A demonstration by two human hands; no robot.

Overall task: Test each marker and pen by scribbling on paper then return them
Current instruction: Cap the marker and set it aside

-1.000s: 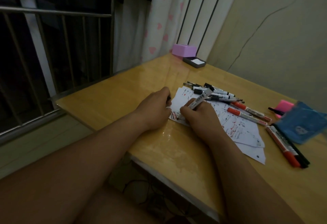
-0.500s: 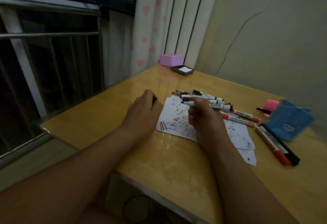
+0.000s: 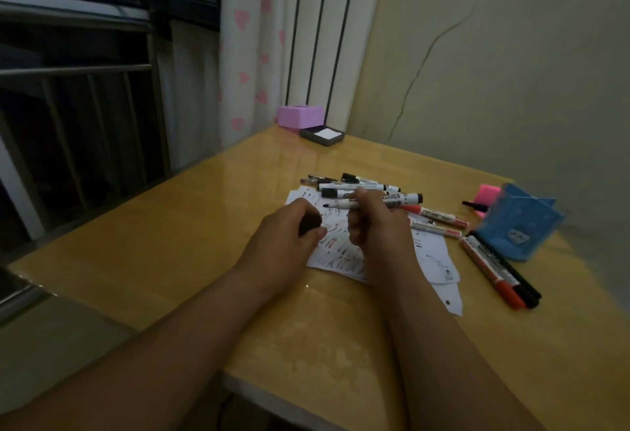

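R hand (image 3: 378,226) fingers pinch the uncapped marker (image 3: 395,199) sideways, tip pointing left, just above the scribbled paper (image 3: 344,256) mid tabletop (image 3: 204,226). L hand (image 3: 289,239) fingers curled round a black cap (image 3: 308,224), right next to it.

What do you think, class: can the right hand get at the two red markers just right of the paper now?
Likely yes for reach: the right hand is close to the red markers with nothing between, but its grip holds an uncapped marker.

There is one uncapped marker (image 3: 399,199) and one black cap (image 3: 308,224). About four piled pens (image 3: 351,187) overlap. There are two red-capped markers (image 3: 439,216), two thick markers (image 3: 489,267), one blue holder (image 3: 518,222), one pink box (image 3: 300,116), one dark tray (image 3: 322,135) and at least two paper sheets (image 3: 431,250).
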